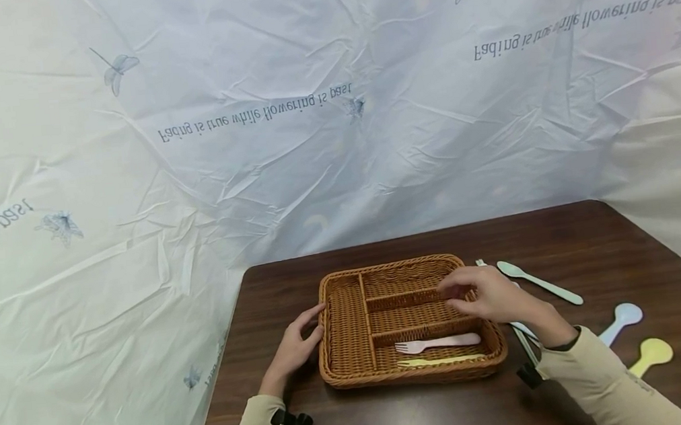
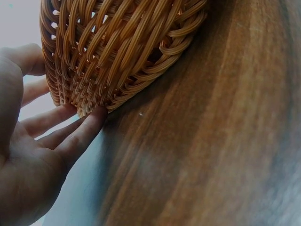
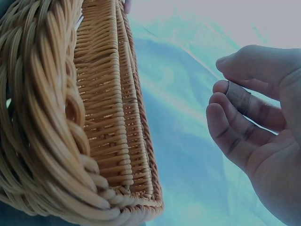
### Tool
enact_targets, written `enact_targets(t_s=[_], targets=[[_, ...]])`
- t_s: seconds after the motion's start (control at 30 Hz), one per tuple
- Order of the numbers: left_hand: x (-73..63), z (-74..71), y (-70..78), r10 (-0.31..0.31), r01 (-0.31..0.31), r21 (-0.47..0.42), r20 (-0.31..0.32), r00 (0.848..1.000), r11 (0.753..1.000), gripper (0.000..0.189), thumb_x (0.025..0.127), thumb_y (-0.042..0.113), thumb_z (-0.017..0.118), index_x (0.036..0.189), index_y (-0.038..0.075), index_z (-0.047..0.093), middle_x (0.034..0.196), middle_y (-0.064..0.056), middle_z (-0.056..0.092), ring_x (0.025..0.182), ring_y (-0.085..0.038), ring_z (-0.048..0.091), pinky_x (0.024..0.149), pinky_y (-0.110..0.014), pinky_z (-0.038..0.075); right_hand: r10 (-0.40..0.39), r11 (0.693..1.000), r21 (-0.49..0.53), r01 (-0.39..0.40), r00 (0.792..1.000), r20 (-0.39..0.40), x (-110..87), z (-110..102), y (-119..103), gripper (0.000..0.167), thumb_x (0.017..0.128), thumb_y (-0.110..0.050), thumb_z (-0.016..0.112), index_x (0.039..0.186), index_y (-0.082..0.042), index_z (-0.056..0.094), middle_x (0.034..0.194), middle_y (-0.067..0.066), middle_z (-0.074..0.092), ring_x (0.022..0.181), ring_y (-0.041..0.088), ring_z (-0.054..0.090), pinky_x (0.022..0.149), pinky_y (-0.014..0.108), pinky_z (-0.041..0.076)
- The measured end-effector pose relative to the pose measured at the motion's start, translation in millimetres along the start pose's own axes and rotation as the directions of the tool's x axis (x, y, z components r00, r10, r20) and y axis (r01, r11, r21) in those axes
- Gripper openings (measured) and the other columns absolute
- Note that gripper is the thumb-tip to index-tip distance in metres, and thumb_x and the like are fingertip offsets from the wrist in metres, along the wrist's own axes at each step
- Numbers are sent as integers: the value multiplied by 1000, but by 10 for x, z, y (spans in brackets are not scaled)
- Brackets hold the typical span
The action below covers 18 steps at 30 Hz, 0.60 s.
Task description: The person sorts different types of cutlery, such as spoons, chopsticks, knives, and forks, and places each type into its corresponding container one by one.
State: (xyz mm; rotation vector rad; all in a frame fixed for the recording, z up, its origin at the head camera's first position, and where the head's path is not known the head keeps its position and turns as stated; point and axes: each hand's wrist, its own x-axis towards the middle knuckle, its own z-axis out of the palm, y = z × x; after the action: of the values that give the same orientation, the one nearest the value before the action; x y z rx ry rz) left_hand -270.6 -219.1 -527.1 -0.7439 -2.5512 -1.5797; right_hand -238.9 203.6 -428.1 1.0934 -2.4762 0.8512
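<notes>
A brown wicker basket [image 1: 347, 320], split by dividers into several compartments, rests on the table. Its front compartment holds a pink fork [image 1: 449, 342] and a yellow utensil [image 1: 441, 361] lying along the front wall. My left hand [image 1: 294, 348] touches the basket's left side; in the left wrist view its spread fingertips [image 2: 96, 117] lie against the woven outer wall near the tabletop. Over the basket's right half hovers my right hand [image 1: 493, 293], its fingers loosely bent. The right wrist view shows nothing between thumb and fingers of that hand [image 3: 263, 113], above the rim.
Right of the basket lie a mint green spoon [image 1: 541, 283], a light blue spoon [image 1: 628, 314] and a yellow spoon [image 1: 654, 351]. Thin pale green utensils [image 1: 525, 343] are partly hidden under my right wrist. A printed white sheet [image 1: 337, 172] hangs behind the dark wooden table [image 1: 394, 413].
</notes>
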Motion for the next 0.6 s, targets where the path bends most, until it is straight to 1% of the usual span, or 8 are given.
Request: enact_targets(t_s=[0.1,0.2,0.27,0.37,0.5,0.6], targets=[[4,-7,-20,2,-2,-8,3,1000,1000,46,100,15,56,144,7,48,147,-13,47,124,-34,54,101,-54,45,23,1000,8,-23,1000,4,-7,-21,13,32,83,-7,76,112,-17,70,101,-6,69,80,-2,61,63,23,54],[4,-7,-7,-25,25,-6,6,1000,1000,46,100,15,56,145,9,48,148,-11,46,125,-32,53,102,-53,44,42,999,-7,-42,999,8,-15,-37,27,31,84,-10,76,112,-19,70,100,-10,68,81,-3,60,64,22,54],[1,-4,21,-33,33,-4,6,999,999,46,100,12,55,145,7,47,148,-12,45,126,-34,52,103,-55,43,45,999,-19,-45,999,7,-19,-47,32,30,84,-11,76,112,-19,70,100,-10,68,81,-3,60,64,22,54],[-11,-13,135,-28,28,-12,14,1000,1000,46,100,7,53,144,1,45,148,-18,44,127,-40,50,103,-60,41,49,999,-16,-49,999,3,-27,-59,40,30,84,-11,76,112,-19,70,101,-8,69,81,-2,60,64,22,53],[-23,-53,307,-21,22,-22,47,999,1000,46,99,3,52,144,-5,43,148,-26,41,127,-45,48,103,-63,38,57,998,-4,-57,998,2,-40,-77,47,30,84,-9,75,112,-19,69,100,-8,69,82,-2,60,64,24,54],[-21,-77,355,-24,25,-17,70,997,1000,46,100,3,51,144,-5,42,148,-27,41,127,-45,48,103,-62,38,75,997,-5,-75,997,4,-56,-95,54,30,84,-10,75,112,-20,69,100,-11,67,82,-3,59,63,25,54]])
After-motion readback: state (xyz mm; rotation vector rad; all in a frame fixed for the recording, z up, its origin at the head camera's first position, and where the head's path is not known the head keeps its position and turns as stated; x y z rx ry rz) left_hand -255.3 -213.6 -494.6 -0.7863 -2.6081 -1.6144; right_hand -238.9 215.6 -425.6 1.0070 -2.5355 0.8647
